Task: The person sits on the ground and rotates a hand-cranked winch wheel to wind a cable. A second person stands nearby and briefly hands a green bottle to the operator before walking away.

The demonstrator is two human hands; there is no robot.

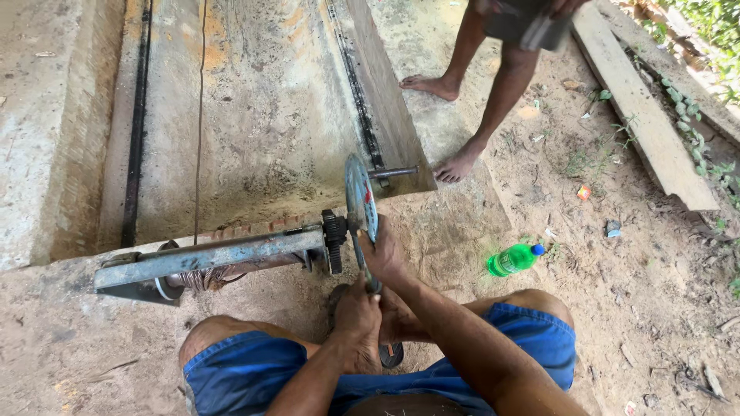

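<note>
Wheel (359, 197), grey disc seen edge-on, mounted at rt end of blue-grey steel frame (208, 258), just beside black gear (334, 240). Bolted-on handle bar (393, 172) sticking out to the rt near top of disc. Right hand (383, 254) wrapped over lower rim of wheel, fingers closed on it. Left hand (356, 308) just below, clamped round lower end of same wheel/crank, prob. a grip piece, too hidden to tell. Both hands stacked close, one above the other, nearly touching, directly under the disc and between the knees. Blue shorts (254, 370) on crouched legs at bottom of view; sandal (391, 354) partly seen under hands.

Wire cable (202, 276) coiled on drum under frame, thin strand running up across concrete slab (262, 108). Black rails (137, 123) along the slab w/ sloped concrete sides. Green plastic bottle (515, 259) lying on sandy ground, well apart to the rt of hands. Another person's bare legs (482, 92) standing beyond the slab end. Wooden plank (644, 108) on ground at far rt, weeds beside it.
</note>
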